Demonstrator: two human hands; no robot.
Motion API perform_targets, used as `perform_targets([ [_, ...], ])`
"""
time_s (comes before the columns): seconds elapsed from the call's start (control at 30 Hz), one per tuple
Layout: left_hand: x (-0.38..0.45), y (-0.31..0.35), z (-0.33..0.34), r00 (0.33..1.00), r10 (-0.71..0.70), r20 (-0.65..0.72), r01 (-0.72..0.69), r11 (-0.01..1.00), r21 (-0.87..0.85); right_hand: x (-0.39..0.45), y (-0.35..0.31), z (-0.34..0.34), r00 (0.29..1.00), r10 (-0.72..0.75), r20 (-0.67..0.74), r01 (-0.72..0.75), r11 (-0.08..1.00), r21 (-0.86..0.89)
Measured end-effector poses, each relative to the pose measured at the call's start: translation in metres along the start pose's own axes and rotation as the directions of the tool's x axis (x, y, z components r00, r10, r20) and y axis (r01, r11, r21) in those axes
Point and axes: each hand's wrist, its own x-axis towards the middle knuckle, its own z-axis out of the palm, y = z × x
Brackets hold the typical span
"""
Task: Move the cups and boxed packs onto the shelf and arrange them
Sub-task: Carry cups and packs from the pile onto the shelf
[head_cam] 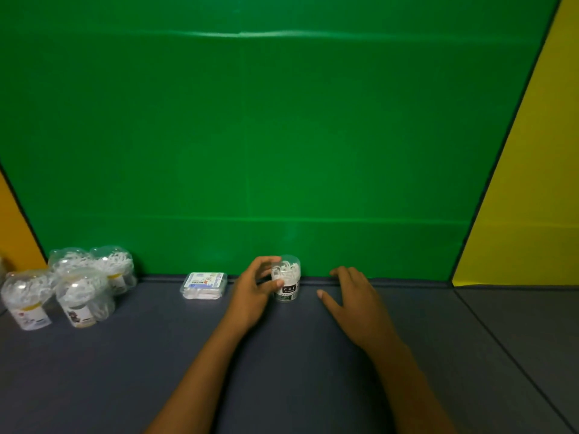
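Left hand (pixel 250 296) wraps a clear cup (pixel 286 278), upright on the grey shelf (pixel 156 355) against the green back wall (pixel 282 136). Right hand (pixel 354 299) flat, fingers spread, holding nothing, just right of it. Boxed pack (pixel 204 285) left; four cups (pixel 72 286) clustered far left.

The cup (pixel 286 278) near the shelf's (pixel 282 355) back edge looks like clear, glossy plastic with a printed paper label, as do the cups (pixel 72 286) clustered at the back left corner. The flat boxed pack (pixel 204 285) looks like shiny clear plastic over printed card. The shelf is smooth, matt grey-blue, and the green back panel (pixel 282 136) has a faint sheen with creases.
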Motion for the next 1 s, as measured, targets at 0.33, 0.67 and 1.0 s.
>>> perform_targets([
  [0.33,-0.004,-0.008,0.004,0.996,0.053,0.069,-0.053,0.999,-0.005,-0.010,0.001,0.002,1.000,0.003,0.019,-0.004,0.999,0.045],
  [0.67,-0.050,0.019,-0.067,0.993,0.117,0.026,-0.100,0.681,0.725,-0.012,-0.054,-0.019,0.993,-0.118,0.009,0.118,0.993,0.004],
  [1.0,-0.145,0.061,-0.195,0.975,0.218,-0.052,-0.050,0.436,0.898,-0.042,-0.183,-0.001,0.959,-0.282,0.042,0.284,0.957,-0.059],
])
